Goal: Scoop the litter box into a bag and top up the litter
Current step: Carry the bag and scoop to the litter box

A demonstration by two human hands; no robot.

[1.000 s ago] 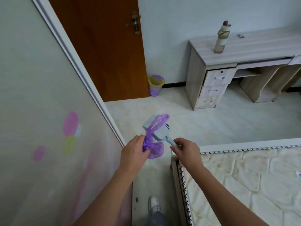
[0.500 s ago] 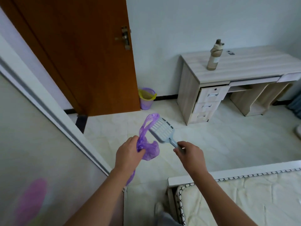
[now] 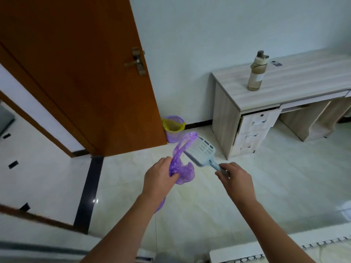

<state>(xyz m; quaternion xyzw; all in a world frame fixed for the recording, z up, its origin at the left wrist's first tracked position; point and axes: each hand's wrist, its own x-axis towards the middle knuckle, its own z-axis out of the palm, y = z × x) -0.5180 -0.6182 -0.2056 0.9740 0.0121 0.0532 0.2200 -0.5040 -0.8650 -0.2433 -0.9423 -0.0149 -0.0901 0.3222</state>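
My left hand grips a crumpled purple plastic bag at chest height; one bag loop sticks up and a tail hangs below my wrist. My right hand holds the handle of a pale blue slotted litter scoop, whose head points up and left and touches the bag's loop. Both hands are held over the pale tiled floor. No litter box is in view.
An open orange-brown door stands at the left, with a doorway beyond it. A purple waste basket with a yellow liner sits by the wall. A light wooden desk carries a bottle. A mattress edge lies at the bottom right.
The view has swung left and forward, away from the sliding panel and the mattress, toward the open door. Both hands still hold the bag and the scoop together in front of me.
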